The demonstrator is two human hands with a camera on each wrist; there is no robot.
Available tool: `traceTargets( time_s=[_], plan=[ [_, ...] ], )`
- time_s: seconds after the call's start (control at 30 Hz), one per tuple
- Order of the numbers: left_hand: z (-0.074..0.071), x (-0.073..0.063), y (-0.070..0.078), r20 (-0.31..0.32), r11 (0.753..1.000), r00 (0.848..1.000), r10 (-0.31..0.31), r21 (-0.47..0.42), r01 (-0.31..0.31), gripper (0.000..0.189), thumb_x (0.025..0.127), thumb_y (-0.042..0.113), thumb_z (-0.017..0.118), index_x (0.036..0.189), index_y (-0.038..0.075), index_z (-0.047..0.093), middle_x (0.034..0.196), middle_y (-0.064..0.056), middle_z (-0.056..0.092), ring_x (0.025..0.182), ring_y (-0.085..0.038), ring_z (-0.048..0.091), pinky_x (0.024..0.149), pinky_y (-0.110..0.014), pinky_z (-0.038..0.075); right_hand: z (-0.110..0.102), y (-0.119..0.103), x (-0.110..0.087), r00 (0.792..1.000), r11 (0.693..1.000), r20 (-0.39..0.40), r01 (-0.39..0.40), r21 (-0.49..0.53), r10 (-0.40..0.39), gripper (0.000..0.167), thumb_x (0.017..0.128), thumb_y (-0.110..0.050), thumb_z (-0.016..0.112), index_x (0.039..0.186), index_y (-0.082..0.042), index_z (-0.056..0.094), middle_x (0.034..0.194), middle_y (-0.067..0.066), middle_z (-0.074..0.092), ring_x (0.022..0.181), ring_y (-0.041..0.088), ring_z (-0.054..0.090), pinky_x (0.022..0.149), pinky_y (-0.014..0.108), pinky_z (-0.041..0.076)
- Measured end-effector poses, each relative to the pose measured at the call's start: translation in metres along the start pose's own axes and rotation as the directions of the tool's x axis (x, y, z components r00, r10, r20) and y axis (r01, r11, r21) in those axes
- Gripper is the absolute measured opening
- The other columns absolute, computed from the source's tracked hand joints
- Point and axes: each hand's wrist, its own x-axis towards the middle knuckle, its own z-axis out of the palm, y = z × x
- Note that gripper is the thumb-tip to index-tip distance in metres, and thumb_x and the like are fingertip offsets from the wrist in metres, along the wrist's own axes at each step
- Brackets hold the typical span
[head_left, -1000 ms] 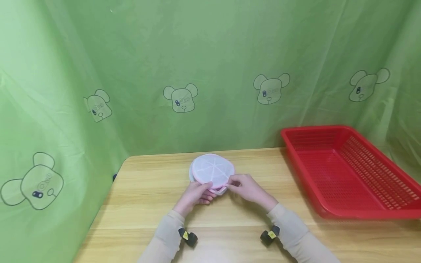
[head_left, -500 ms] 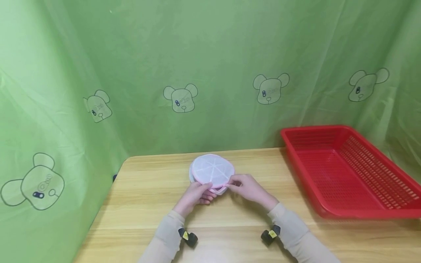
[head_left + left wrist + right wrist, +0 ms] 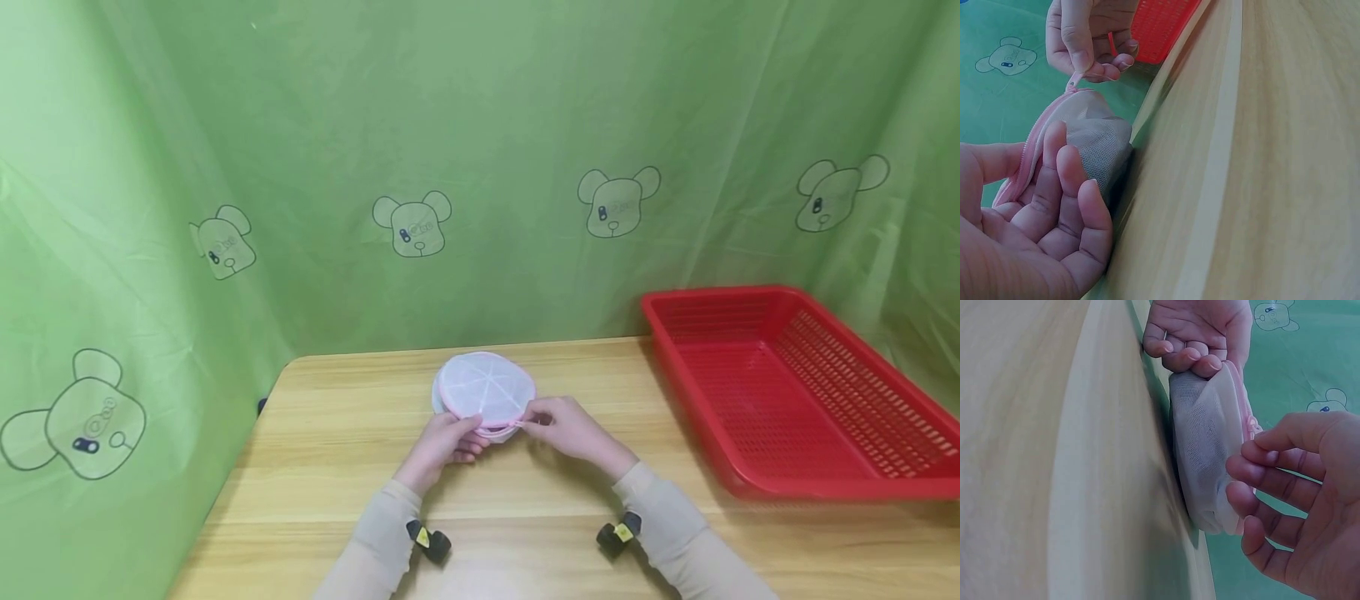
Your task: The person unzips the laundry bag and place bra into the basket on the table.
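Both hands of the person are busy with one small round bag (image 3: pixel 486 385) of whitish mesh. This bag is near the far edge of the desk (image 3: pixel 337 475), about in the middle of the head view and to the left of the red basket. Its round upper side is turned to the head camera, has a pink border and shows pale lines which cross near the centre.

The left hand (image 3: pixel 447 442) grips the near edge of the bag, with the thumb on the upper side and the other fingers curled below. The right hand (image 3: pixel 566 429) pinches the small pink zipper pull (image 3: pixel 1074 81) between thumb and index finger, while its other fingers are bent and loose. The pink zipper (image 3: pixel 1027 140) runs along the rim of the bag, between the two hands; how far it is closed, one cannot tell well.

Both arms have light sleeves (image 3: pixel 381 525), and a small black device (image 3: pixel 431 543) sits at each wrist. On the right side stands the red basket (image 3: pixel 772 408), with holes in its walls, well apart from the bag. Behind the desk hangs a green curtain (image 3: pixel 495 100) with drawn animal heads.
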Motion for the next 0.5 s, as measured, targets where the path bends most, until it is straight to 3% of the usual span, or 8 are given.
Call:
traceTargets(
  time_s=[0.5],
  plan=[
    [-0.0024, 0.0022, -0.0011, -0.024, 1.0, 1.0, -0.008, -0.005, 0.008, 0.026, 0.095, 0.026, 0.059, 0.092, 0.002, 0.064, 0.068, 0.004, 0.068, 0.059, -0.005, 0.059, 0.056, -0.019, 0.052, -0.0032, 0.0021, -0.0002, 1.0, 1.0, 0.009, -0.005, 0.001, 0.005, 0.009, 0.089, -0.017, 0.067, 0.085, -0.009, 0.07, 0.079, -0.004, 0.069, 0.073, 0.006, 0.056, 0.073, 0.025, 0.05]
  ],
)
